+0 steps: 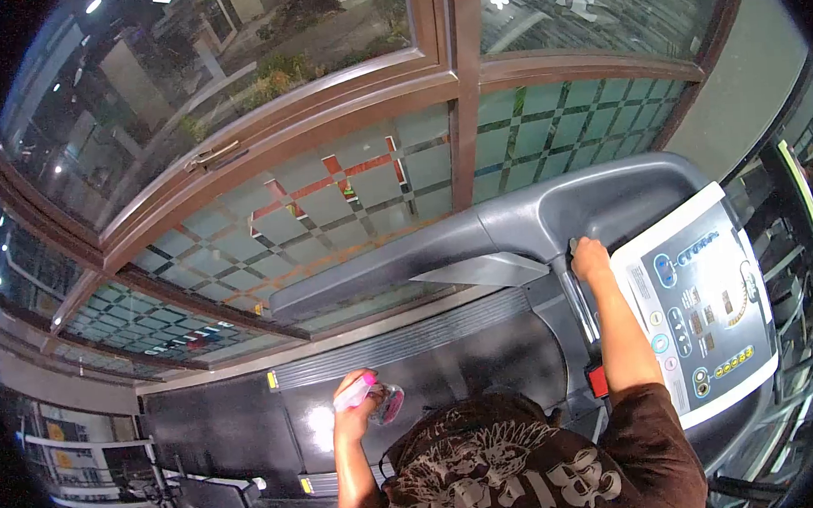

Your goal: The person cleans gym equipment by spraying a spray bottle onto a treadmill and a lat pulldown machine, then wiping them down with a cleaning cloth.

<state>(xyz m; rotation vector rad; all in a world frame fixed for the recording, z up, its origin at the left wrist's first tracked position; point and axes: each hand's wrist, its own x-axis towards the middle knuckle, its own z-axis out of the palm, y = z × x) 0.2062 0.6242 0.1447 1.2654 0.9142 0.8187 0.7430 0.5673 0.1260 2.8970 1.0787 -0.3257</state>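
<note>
In my left hand (356,401) is a small clear spray bottle (390,406) with a pink and white spray head, held above the treadmill's belt (469,362). My right hand (592,259) is closed at the far end of the metal handlebar (577,301), beside the treadmill's console (698,306). A small dark bit shows at its fingers, but what they hold is hidden. A red piece (598,381) sits at the bar's near end, under my right arm.
The treadmill's grey side rail (379,263) runs along brown-framed windows (323,101) with a checkered frosted pattern. Other gym equipment (212,494) stands at the lower left, and more machines (799,276) are at the right edge.
</note>
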